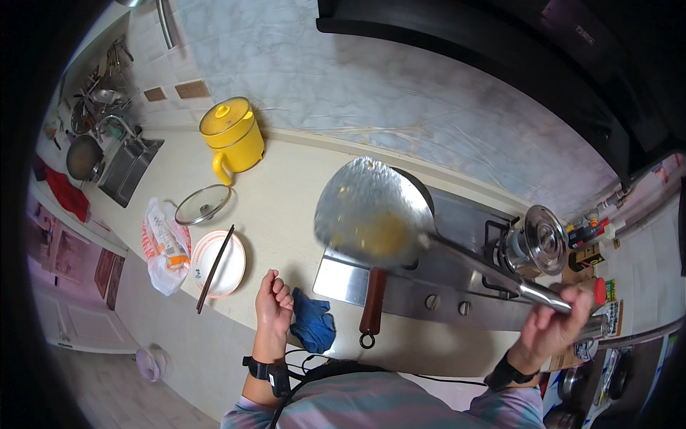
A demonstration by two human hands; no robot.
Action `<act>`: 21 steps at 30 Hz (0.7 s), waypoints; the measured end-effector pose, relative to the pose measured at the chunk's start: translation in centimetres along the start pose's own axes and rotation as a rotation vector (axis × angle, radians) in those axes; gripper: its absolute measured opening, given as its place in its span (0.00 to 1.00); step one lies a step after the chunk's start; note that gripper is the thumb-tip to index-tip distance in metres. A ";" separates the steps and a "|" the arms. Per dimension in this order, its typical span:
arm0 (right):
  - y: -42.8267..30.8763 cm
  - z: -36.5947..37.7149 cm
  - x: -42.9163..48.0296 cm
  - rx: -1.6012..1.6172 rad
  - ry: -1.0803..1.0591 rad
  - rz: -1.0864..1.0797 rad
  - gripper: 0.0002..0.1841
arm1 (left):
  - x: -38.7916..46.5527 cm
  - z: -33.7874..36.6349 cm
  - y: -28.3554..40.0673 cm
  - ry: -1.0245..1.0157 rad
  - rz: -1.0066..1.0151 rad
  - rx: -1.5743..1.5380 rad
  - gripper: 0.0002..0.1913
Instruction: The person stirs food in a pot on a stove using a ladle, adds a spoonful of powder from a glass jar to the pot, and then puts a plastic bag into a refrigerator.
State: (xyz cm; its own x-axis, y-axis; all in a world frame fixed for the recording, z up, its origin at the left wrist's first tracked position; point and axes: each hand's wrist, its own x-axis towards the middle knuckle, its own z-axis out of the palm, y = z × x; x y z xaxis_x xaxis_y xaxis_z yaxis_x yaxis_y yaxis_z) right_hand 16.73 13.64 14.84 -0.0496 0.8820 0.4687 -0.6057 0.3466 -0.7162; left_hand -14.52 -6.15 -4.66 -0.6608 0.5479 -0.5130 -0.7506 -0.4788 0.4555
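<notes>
My right hand (557, 316) grips the metal handle of a wok spatula (348, 198), held up high over the stove. Its broad steel blade is blurred and carries some yellowish food (387, 236). Behind the blade, a pan is mostly hidden; its dark rim shows at the upper right, and its brown handle (373, 300) points toward me. My left hand (275, 303) has its fingers curled, with nothing seen in it, near the counter's front edge. Right beside it lies a crumpled blue cloth (313, 320).
Left of the stove are a white bowl (228, 268) with dark chopsticks (215, 270) across it, a plastic bag (161, 268), a glass lid (195, 212) and a yellow electric pot (236, 142). A lidded steel pot (517, 252) and bottles stand right. A range hood (482, 48) hangs above.
</notes>
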 end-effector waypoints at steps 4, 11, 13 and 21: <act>-2.5 1.7 0.2 0.150 -0.144 -0.046 0.13 | -0.2 1.3 0.1 0.141 -0.038 -0.006 0.06; -4.9 0.7 1.2 0.235 -0.342 -0.114 0.13 | 0.4 -1.2 0.3 -0.027 -0.020 0.016 0.05; -4.9 0.6 1.2 0.246 -0.337 -0.113 0.13 | 0.1 -1.4 0.4 -0.023 -0.049 0.019 0.07; -4.6 0.6 1.2 0.269 -0.245 -0.282 0.13 | -0.4 -0.1 0.1 0.012 -0.033 -0.002 0.06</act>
State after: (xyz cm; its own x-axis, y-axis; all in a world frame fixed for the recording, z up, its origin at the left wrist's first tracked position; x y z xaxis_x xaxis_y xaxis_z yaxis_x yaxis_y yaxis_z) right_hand 19.00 12.88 19.01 -0.0200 0.6528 0.7573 -0.8054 0.4383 -0.3991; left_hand -14.29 -6.47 -4.49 -0.6354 0.5552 -0.5367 -0.7722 -0.4617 0.4366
